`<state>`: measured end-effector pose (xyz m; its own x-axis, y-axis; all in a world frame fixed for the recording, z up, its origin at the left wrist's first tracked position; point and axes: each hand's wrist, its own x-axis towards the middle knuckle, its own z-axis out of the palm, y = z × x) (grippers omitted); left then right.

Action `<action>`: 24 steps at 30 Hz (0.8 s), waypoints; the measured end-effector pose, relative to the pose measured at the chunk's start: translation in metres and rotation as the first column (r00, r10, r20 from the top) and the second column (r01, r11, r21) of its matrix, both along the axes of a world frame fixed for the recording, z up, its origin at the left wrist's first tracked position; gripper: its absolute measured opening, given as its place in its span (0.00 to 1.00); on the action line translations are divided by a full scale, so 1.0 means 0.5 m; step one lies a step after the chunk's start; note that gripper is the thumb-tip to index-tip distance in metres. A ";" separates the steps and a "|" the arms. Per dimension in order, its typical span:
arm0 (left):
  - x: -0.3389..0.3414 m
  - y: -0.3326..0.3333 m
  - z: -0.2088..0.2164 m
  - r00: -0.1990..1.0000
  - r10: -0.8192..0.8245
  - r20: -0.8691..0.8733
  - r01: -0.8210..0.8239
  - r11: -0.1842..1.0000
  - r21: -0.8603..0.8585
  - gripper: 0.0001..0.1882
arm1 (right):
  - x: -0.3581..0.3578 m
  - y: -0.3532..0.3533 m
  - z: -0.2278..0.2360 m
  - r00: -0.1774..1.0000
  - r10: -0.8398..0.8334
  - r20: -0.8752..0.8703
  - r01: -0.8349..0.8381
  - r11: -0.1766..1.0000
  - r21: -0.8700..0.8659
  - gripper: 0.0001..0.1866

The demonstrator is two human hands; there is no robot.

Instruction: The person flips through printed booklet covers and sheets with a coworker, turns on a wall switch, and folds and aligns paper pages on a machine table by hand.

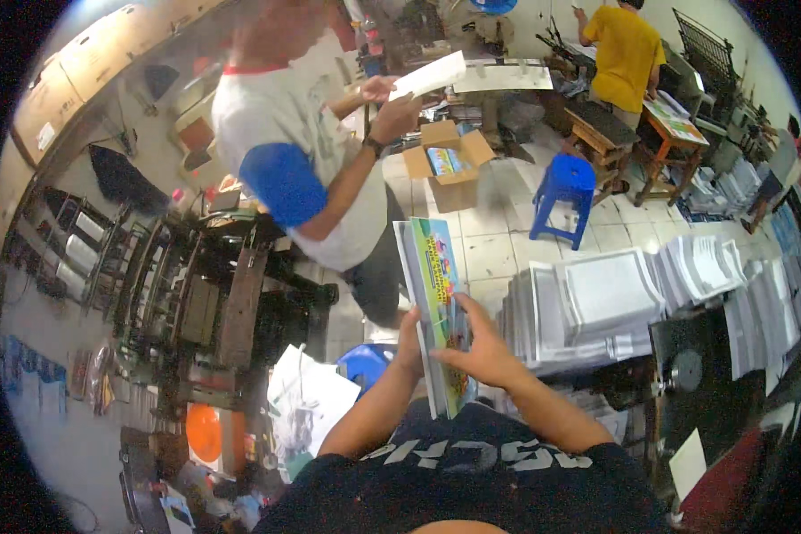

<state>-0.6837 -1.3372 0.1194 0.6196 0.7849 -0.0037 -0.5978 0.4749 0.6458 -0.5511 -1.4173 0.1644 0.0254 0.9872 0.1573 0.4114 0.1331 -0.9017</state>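
1. Largest near us is a co-worker (307,169) in a white shirt with blue sleeves, who stands ahead on our left with a pale sheet (429,76) in hand.
2. The paper piles (601,294) rise on our right, well apart from our hands.
3. A blue stool (567,182) stands beyond them, and an open carton (454,194) sits to its left.
4. The booklet stack (438,276) is between our hands, in front of our chest; its long axis points away from us, roughly toward the carton, colourful cover turned to our right.
5. Our left hand (408,344) grasps its left side (those fingertips are hidden); our right hand (485,345) is nearer the cover.
6. Our right thumb and forefinger spread against that cover; whether the other fingers grip underneath, we cannot tell.
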 end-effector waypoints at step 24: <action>0.224 0.772 -0.097 0.987 0.101 0.127 -0.044 0.919 -0.391 0.40 | 0.493 0.793 -0.106 0.477 -0.296 -0.828 -0.190 0.885 -0.426 0.29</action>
<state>-0.5718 -0.9514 0.0710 0.5774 0.7830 -0.2313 -0.7117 0.6215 0.3273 -0.3045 -1.0208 0.1115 -0.0404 0.9227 -0.3835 -0.6026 -0.3286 -0.7272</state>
